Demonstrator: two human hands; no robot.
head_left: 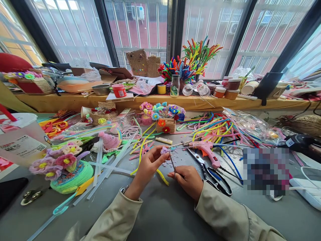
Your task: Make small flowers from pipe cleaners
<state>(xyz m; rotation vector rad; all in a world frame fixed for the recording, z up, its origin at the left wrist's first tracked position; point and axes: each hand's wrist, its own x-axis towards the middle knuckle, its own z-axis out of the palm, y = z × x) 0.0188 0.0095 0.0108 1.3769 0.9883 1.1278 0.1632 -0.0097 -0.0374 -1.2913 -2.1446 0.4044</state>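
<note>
My left hand (150, 162) pinches a small lavender fuzzy flower piece (165, 150) between thumb and fingertips. In my right hand (189, 180) is a pair of small scissors (172, 160), its slim dark blades reaching up to the lavender piece; the handles are mostly hidden by my fingers. Lavender clippings (179, 155) lie scattered on the grey table behind my hands. A yellow pipe cleaner (163, 177) lies between my wrists. Just right of my right hand rest large black-handled scissors (213, 175) and a pink glue gun (207, 151).
Glue sticks (110, 167) and a green yarn base with fuzzy flowers (72, 175) lie to the left, near a plastic cup (22, 140). Behind stands a small flower basket (165, 125). Pipe cleaners (220, 129) heap at back right. A white power strip (307, 192) sits far right.
</note>
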